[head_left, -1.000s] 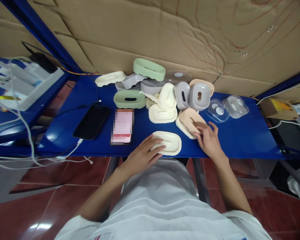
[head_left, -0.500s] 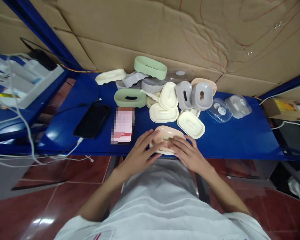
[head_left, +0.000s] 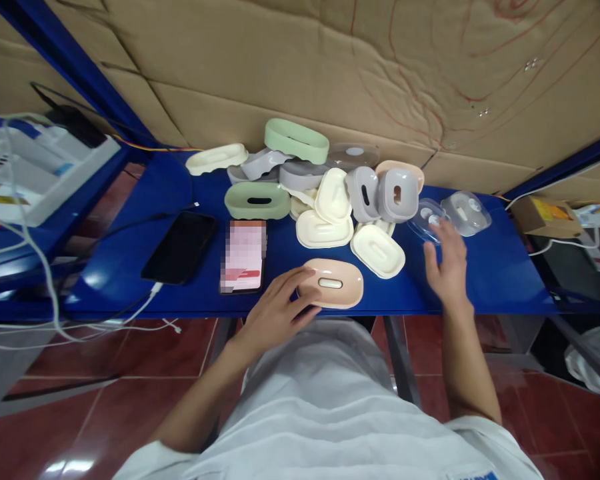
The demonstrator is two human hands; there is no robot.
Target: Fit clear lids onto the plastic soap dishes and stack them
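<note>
Touching the peach dish [head_left: 349, 285], seemingly light, stiff, best held by rim, left hand [head_left: 274, 307] has fingers apart; rightward, right hand [head_left: 449, 267] likewise.

**Pastels Over Deep Blue**

The surface [head_left: 505, 280] is blue. A peach dish [head_left: 350, 291] shows a cream centre [head_left: 331, 283]; trays [head_left: 325, 229] are cream, bowls [head_left: 257, 209] pale green or grey. Brown cardboard [head_left: 260, 60] bears curving red lines; red floor tiles [head_left: 117, 413] show pale joints.

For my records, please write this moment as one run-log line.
left hand: at left end of peach dish | right hand: open over clear lid, contact unclear | nearby: cream tray, lit phone
</note>
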